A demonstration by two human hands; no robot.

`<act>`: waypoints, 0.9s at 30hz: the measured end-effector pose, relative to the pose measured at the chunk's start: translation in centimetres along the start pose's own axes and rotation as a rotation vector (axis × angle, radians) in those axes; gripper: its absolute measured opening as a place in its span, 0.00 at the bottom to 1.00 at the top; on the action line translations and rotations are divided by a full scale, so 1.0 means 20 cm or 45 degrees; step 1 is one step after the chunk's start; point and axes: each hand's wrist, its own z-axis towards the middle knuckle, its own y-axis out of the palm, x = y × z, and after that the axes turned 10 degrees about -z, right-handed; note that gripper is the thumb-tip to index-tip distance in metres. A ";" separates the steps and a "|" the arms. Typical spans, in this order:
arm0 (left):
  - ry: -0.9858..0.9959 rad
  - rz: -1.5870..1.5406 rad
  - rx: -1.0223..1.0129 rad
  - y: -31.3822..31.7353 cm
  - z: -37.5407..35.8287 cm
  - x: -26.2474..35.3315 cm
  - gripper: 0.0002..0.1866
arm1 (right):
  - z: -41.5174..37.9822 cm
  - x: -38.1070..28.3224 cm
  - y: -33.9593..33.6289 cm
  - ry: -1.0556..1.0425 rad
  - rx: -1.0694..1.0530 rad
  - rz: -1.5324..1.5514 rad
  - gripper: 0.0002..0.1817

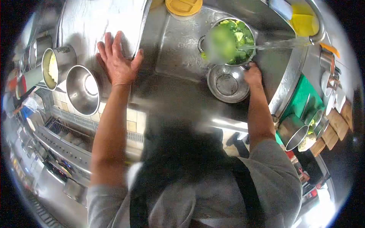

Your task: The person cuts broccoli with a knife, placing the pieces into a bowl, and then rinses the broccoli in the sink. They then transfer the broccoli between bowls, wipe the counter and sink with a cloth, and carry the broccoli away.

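Observation:
My left hand (118, 60) lies flat and spread on the steel counter (87, 22) beside the sink, holding nothing. My right hand (253, 74) grips the handle edge of a steel pot (253, 38) full of green broccoli (239, 38), which stands in the sink (178, 49). Water streams from the tap (317, 32) into the pot. An empty steel bowl (227, 84) sits in the sink right below the pot, next to my right hand.
Left of my left hand stand an empty steel bowl (83, 90) and a steel container (57, 64) of pale food. A yellow lid (183, 6) lies behind the sink. At right are a green board (306, 100), steel cups (296, 133) and cauliflower (307, 142).

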 end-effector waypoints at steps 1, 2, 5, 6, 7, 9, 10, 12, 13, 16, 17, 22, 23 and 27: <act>0.013 -0.005 -0.001 0.00 0.00 0.00 0.46 | -0.02 -0.01 0.02 0.012 0.004 0.007 0.22; 0.013 -0.004 -0.014 0.00 0.00 0.00 0.46 | -0.04 -0.04 0.06 0.039 -0.120 -0.089 0.22; 0.019 -0.010 -0.021 0.00 0.00 -0.02 0.46 | -0.05 -0.03 0.17 -0.063 -0.374 -0.275 0.23; 0.011 -0.012 -0.017 0.01 0.00 -0.03 0.46 | -0.05 -0.02 0.19 -0.204 -0.508 -0.376 0.23; 0.022 -0.017 -0.015 0.01 0.00 -0.03 0.46 | -0.10 -0.04 0.13 -0.196 -0.502 -0.368 0.23; 0.024 -0.020 -0.030 0.00 0.01 -0.02 0.47 | -0.20 -0.08 0.02 -0.183 -0.462 -0.230 0.21; 0.033 -0.024 -0.028 0.00 0.01 -0.01 0.47 | -0.21 -0.07 0.01 -0.207 -0.520 -0.196 0.21; 0.060 0.040 0.027 -0.01 0.00 0.02 0.44 | -0.27 -0.08 -0.06 -0.167 -0.521 -0.156 0.24; 0.068 0.029 0.033 -0.01 0.01 0.02 0.44 | -0.30 -0.09 -0.11 -0.103 -0.460 -0.155 0.25; 0.081 0.007 0.064 0.00 0.00 0.01 0.44 | -0.26 -0.11 0.03 0.068 -0.412 0.110 0.29; 0.083 -0.002 0.051 0.01 0.00 0.00 0.44 | -0.26 -0.13 0.06 0.123 -0.393 0.206 0.31; 0.012 0.067 0.004 0.02 -0.01 -0.01 0.47 | -0.24 -0.27 0.34 0.176 -0.719 0.528 0.18; 0.024 0.061 -0.008 0.01 -0.01 -0.01 0.47 | -0.26 -0.26 0.37 0.282 -0.845 0.681 0.13; -0.041 0.122 -0.060 0.00 0.02 0.03 0.47 | -0.24 -0.18 0.16 -0.032 -1.002 0.353 0.11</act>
